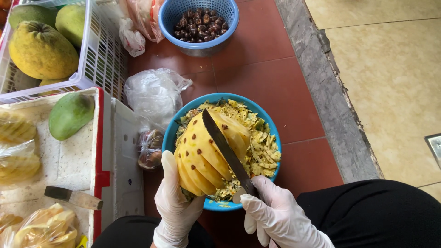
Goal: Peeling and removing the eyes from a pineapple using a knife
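My left hand (174, 202), in a white glove, holds a peeled yellow pineapple (206, 151) from below, tilted over a blue bowl (271, 128) full of peel scraps. Brown eyes dot the pineapple, and spiral grooves are cut into its lower side. My right hand (275, 216), also gloved, grips the handle of a dark knife (225, 149) whose blade lies diagonally across the fruit's surface.
A white crate (98, 55) with large yellow-green fruits stands top left. A foam box (69, 156) holds a green mango (70, 115), bagged pineapple pieces and a second knife (73, 197). A small blue basket (198, 23) of dark cuttings and plastic bags (154, 94) lie on red tiles.
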